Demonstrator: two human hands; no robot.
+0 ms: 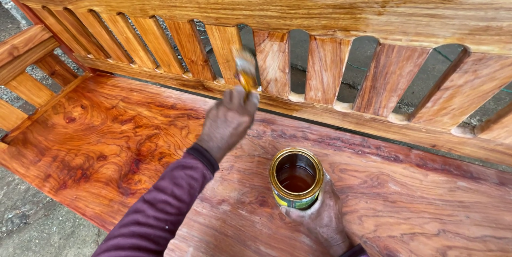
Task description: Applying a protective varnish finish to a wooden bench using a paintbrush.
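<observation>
While your left hand (226, 121) has its grip clenched round a small paintbrush with a varnish-stained handle (246, 70), the blurred bristle end sits up against the slatted wooden backrest (325, 70), right by a glossy orange slat. Your right hand (322, 217) is grasping an open round metal tin of brown varnish (296, 177), upright on the reddish, swirly-grained wooden bench surface (106, 134). Gravelly ground (32, 225) shows below left.

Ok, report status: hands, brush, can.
Left hand grips paintbrush at backrest slats. Right hand holds open varnish can over bench seat. Nothing in the way.
</observation>
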